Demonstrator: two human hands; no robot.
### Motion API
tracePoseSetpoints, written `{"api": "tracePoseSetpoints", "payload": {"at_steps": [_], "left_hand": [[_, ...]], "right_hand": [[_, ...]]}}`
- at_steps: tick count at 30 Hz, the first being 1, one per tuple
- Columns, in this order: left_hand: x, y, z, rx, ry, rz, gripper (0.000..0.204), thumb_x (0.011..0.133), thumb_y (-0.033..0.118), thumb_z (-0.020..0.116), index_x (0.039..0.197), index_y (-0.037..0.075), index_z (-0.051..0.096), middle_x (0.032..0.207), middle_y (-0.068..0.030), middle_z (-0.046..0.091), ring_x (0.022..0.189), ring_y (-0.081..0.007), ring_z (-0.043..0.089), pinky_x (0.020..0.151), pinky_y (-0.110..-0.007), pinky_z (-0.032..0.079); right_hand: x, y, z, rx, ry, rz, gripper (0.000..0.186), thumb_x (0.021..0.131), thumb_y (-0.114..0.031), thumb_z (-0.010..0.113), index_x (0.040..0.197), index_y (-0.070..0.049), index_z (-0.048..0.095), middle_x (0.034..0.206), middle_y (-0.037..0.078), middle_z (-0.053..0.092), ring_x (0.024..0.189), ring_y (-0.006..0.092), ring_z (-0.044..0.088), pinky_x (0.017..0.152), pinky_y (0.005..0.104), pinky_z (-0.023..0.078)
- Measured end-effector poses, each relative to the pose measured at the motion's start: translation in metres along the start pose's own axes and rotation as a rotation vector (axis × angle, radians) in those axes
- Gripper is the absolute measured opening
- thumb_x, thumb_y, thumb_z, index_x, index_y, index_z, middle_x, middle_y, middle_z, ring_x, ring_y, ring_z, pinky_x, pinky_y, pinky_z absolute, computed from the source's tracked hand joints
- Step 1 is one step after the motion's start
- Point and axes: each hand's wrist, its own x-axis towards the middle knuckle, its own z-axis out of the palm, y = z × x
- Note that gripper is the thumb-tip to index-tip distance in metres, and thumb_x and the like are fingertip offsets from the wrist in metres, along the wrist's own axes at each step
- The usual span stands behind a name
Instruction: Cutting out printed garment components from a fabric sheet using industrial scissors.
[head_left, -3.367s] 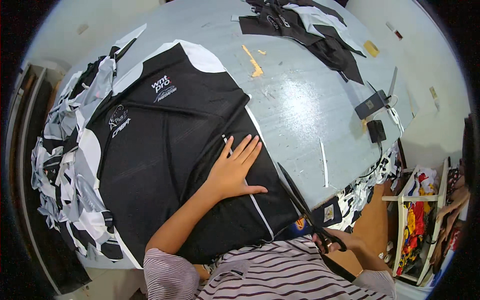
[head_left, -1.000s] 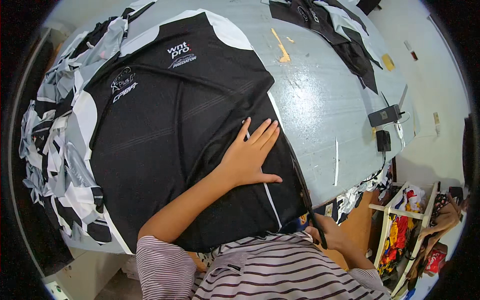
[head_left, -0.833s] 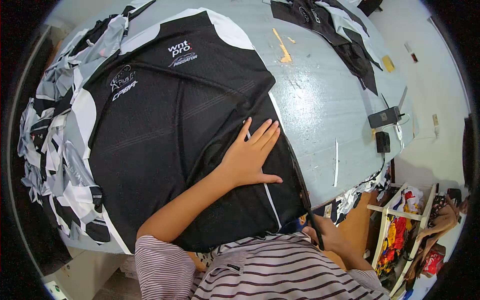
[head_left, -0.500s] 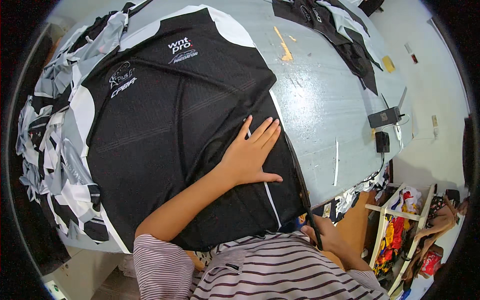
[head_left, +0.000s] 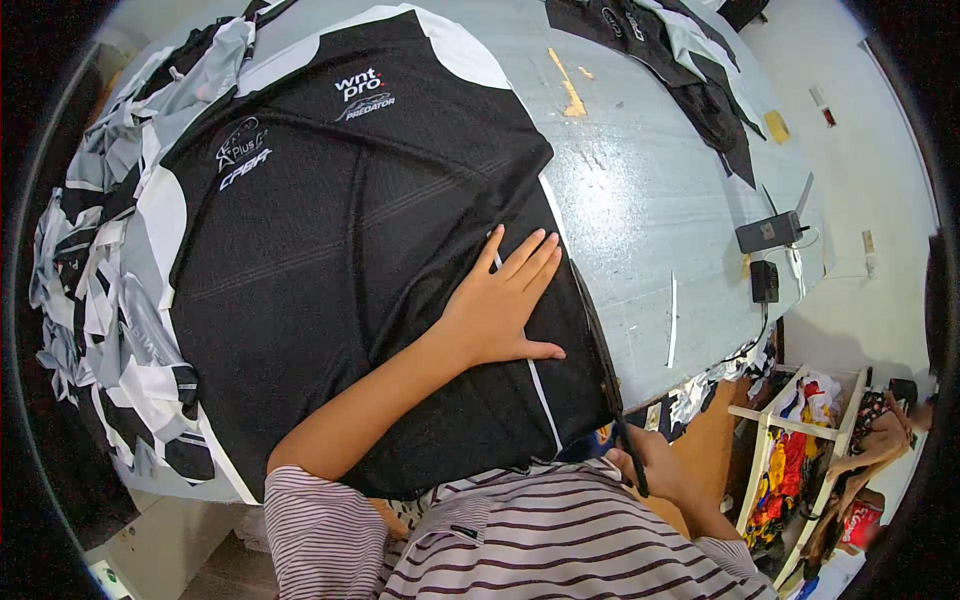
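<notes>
**A:** In the head view, where is the left hand (head_left: 497, 305)?

**B:** It lies flat on the black fabric panel (head_left: 370, 260), near the panel's right edge. The fingers (head_left: 527, 258) are straight and close together, pointing up and to the right, with the thumb stuck out to the side. It grips nothing; it only presses the cloth down onto the pale desk (head_left: 650, 180).

**A:** And the right hand (head_left: 655, 468)?

**B:** It is low at the near corner of the desk, partly hidden behind the striped sleeve (head_left: 560, 540). It is closed on the handles of the scissors (head_left: 605, 360), whose long dark blades run up along the panel's right edge. I cannot tell how far apart the blades stand.

**A:** How should this cut be done well?

**B:** I judge the flat palm should stay just beside the blades, holding the layers from creeping, with the fingertips well clear of the edge. Long, even strokes along the white stripe would keep the line true.

**A:** Anything else around?

**B:** A heap of grey and white offcuts (head_left: 100, 280) hangs off the left side of the desk, more dark pieces (head_left: 690, 70) lie at the far end, and two small black devices (head_left: 765, 255) sit toward the right edge.
</notes>
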Motion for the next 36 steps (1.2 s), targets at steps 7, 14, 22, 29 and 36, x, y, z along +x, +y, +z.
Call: {"api": "tracePoseSetpoints", "payload": {"at_steps": [7, 14, 22, 29, 36], "left_hand": [[-0.001, 0.0, 0.001, 0.01, -0.003, 0.007, 0.108, 0.07, 0.077, 0.051, 0.137, -0.006, 0.036, 0.147, -0.0162, 0.033, 0.139, -0.0263, 0.025, 0.112, -0.056, 0.011], [0.0, 0.001, -0.003, 0.011, -0.05, -0.002, 0.107, 0.072, 0.076, 0.051, 0.14, -0.004, 0.032, 0.15, -0.0156, 0.028, 0.141, -0.0266, 0.021, 0.113, -0.054, 0.01], [0.0, 0.0, -0.001, 0.013, -0.031, -0.005, 0.107, 0.071, 0.077, 0.051, 0.139, -0.004, 0.035, 0.149, -0.0159, 0.03, 0.141, -0.0262, 0.022, 0.113, -0.054, 0.011], [-0.001, 0.0, 0.001, 0.029, -0.005, 0.003, 0.107, 0.071, 0.077, 0.051, 0.138, -0.004, 0.036, 0.148, -0.0161, 0.031, 0.14, -0.0262, 0.023, 0.112, -0.054, 0.013], [-0.001, 0.0, 0.002, 0.005, 0.002, 0.003, 0.106, 0.071, 0.077, 0.05, 0.138, -0.004, 0.036, 0.148, -0.0159, 0.031, 0.14, -0.0265, 0.023, 0.112, -0.054, 0.013]], "right_hand": [[0.001, 0.003, 0.008, -0.111, 0.069, 0.001, 0.049, 0.086, -0.043, 0.062, 0.093, 0.005, 0.055, 0.081, 0.026, 0.06, 0.076, 0.0401, 0.061, 0.067, 0.0432, 0.046], [-0.001, -0.005, 0.013, -0.166, 0.157, -0.01, 0.04, 0.088, -0.036, 0.063, 0.095, 0.003, 0.056, 0.082, 0.025, 0.062, 0.076, 0.0408, 0.061, 0.067, 0.0433, 0.047], [-0.001, -0.002, 0.009, -0.11, 0.141, -0.063, 0.04, 0.089, -0.037, 0.06, 0.088, 0.003, 0.056, 0.072, 0.024, 0.059, 0.067, 0.0417, 0.058, 0.061, 0.0436, 0.045], [-0.001, 0.0, 0.013, -0.391, 0.215, -0.013, 0.05, 0.086, -0.046, 0.06, 0.09, 0.003, 0.052, 0.083, 0.027, 0.059, 0.079, 0.0445, 0.059, 0.068, 0.0489, 0.046], [0.001, 0.004, 0.018, -0.399, 0.28, -0.063, 0.043, 0.089, -0.041, 0.059, 0.084, 0.002, 0.054, 0.075, 0.026, 0.059, 0.072, 0.0443, 0.058, 0.063, 0.0483, 0.045]]}}
